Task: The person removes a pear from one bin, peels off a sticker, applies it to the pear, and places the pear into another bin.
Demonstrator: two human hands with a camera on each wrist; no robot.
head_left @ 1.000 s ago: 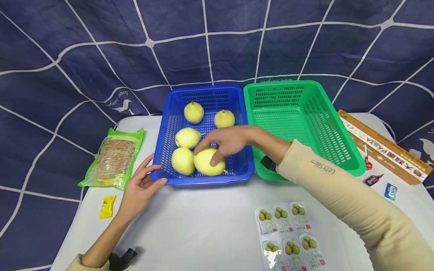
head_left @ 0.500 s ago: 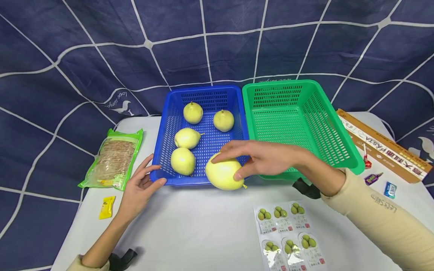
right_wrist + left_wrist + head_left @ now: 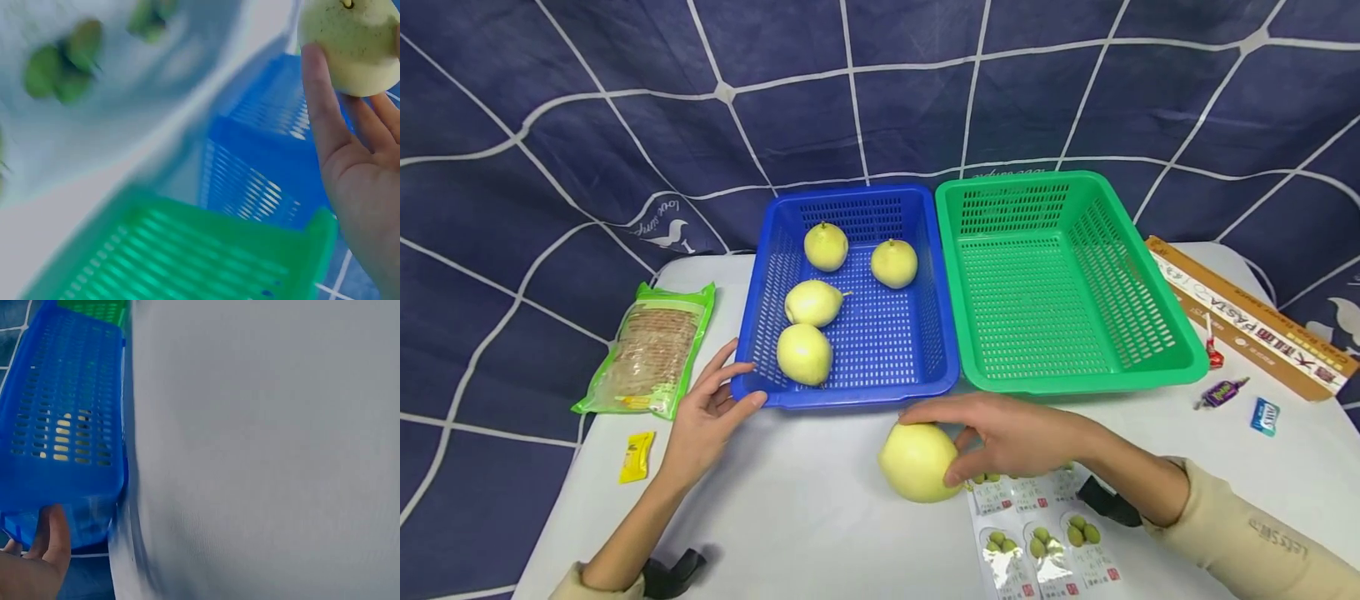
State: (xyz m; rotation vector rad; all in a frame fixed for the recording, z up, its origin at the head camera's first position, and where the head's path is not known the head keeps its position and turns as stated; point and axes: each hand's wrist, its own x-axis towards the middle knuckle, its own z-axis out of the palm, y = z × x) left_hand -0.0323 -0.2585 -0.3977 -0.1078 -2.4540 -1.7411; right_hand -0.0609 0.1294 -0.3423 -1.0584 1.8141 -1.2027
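Observation:
My right hand (image 3: pixel 1007 433) grips a pale yellow pear (image 3: pixel 919 462) above the white table, in front of the blue basket (image 3: pixel 850 398). Its thumb and fingers press the pear from its sides, and the right wrist view shows the stem end of this pear (image 3: pixel 350 47). My left hand (image 3: pixel 711 425) rests at the blue basket's front left corner, thumb and forefinger spread along the rim. In the left wrist view, the left thumb (image 3: pixel 57 540) touches the basket's wall. Inside the basket sit several pears, one of them at front left (image 3: pixel 804 354).
A green basket (image 3: pixel 1078 383) adjoins the blue one on its right. A sheet of pear stickers (image 3: pixel 1052 550) lies at front right. A pasta box (image 3: pixel 1251 321) and small candies (image 3: pixel 1221 393) are far right; a green-edged food bag (image 3: pixel 651 350) and yellow packet (image 3: pixel 637 457) lie left.
My right hand has lifted the pear out of the blue basket and carried it toward the front right, partly over the sticker sheet. The left hand has stayed at the basket's corner.

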